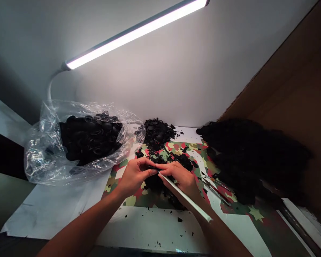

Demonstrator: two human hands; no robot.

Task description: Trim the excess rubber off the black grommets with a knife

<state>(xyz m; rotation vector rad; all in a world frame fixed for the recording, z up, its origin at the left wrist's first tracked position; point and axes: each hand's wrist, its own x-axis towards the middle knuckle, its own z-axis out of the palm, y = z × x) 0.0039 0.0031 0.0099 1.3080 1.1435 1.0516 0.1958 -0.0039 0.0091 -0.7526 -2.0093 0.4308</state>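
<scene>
My left hand (135, 176) pinches a small black piece (153, 168), probably rubber, between thumb and fingers; its shape is mostly hidden. In my right hand (180, 178) is a slim tool with a long white handle (187, 198), which slants back over the wrist. Its working end meets the black piece where the fingertips of both hands come together, and I cannot make out the tip. Beneath the hands lie loose black scraps (155, 184) on a camouflage-patterned sheet (133, 200).
At the left, a clear plastic bag (37, 157) holds many round black parts (93, 135). A heap of black trimmings (157, 132) sits at the back, and a large dark pile (251, 153) at the right. Metal tweezers (216, 192) lie right of my hands. A lamp (139, 34) shines overhead.
</scene>
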